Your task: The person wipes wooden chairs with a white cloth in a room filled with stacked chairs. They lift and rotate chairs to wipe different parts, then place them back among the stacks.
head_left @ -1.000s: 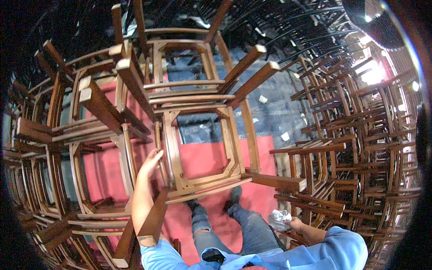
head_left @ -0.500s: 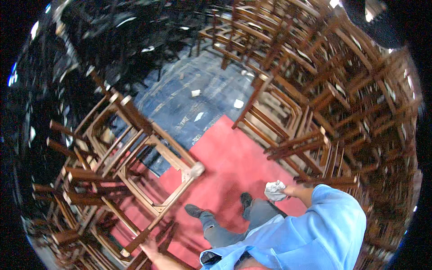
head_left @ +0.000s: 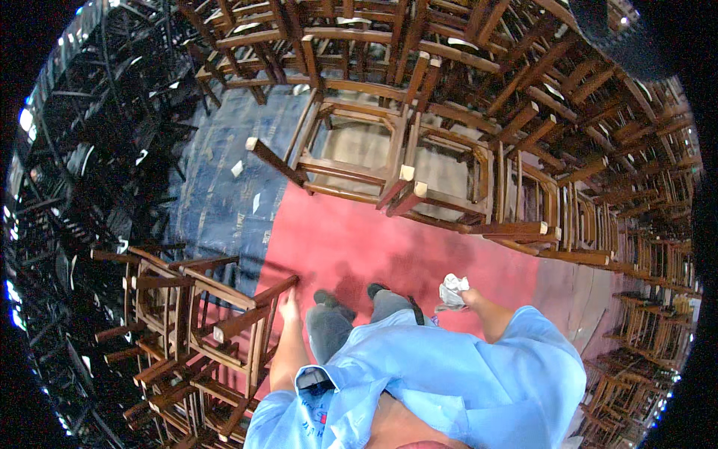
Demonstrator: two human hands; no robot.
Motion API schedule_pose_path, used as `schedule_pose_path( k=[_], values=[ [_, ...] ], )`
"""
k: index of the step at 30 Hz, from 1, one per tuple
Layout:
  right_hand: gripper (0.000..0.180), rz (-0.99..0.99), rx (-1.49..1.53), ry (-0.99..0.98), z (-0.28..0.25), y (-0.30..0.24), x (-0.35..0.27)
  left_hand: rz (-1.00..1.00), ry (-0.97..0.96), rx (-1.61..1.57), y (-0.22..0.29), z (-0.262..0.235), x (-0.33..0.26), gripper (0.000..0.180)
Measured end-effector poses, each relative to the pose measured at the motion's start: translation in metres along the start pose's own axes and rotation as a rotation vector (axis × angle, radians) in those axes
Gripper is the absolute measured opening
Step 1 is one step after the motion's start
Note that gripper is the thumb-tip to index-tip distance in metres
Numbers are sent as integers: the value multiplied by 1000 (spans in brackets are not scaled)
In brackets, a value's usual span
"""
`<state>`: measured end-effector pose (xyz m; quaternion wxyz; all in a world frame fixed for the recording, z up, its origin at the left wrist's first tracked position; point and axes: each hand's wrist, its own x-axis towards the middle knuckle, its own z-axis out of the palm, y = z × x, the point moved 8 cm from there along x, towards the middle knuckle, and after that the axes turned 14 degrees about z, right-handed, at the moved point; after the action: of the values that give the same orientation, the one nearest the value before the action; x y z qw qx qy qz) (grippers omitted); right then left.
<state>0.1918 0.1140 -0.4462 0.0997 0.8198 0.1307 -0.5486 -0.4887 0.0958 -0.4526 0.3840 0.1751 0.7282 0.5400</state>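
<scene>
**Steadying a chair frame, rag in the other hand**

The person stands on a red floor (head_left: 389, 247) hemmed in by stacks of bare wooden chair frames. The left hand (head_left: 289, 305) rests at the top corner of the nearest frame (head_left: 224, 314), low on the left; it touches the end of a rail, but whether the fingers are wrapped round the wood or just laid against it cannot be told from this angle. The right hand (head_left: 470, 299) is closed on a crumpled white rag (head_left: 452, 290), held out in the air just right of the knees and clear of every frame.

To work this step well, I would judge that the left hand needs a full wrap on the rail before any pull or wipe, since the frame leans among others and looks easy to tip. Keep the feet planted on open red floor, away from the jutting legs of the 2 upturned frames (head_left: 351, 150) ahead. The rag should go to the rail closest to the steadying hand, so one arm braces what the other rubs. Short strokes along the grain suit bare wood.
</scene>
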Motion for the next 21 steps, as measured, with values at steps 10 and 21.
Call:
schedule_pose_path(
  k=[10,21],
  values=[
    [45,-237,285,2,29,-107,-105,-395,-353,-419,58,317,140,37],
    [37,72,195,124,65,-70,-193,-465,-53,-655,-30,459,295,93]
  ],
)
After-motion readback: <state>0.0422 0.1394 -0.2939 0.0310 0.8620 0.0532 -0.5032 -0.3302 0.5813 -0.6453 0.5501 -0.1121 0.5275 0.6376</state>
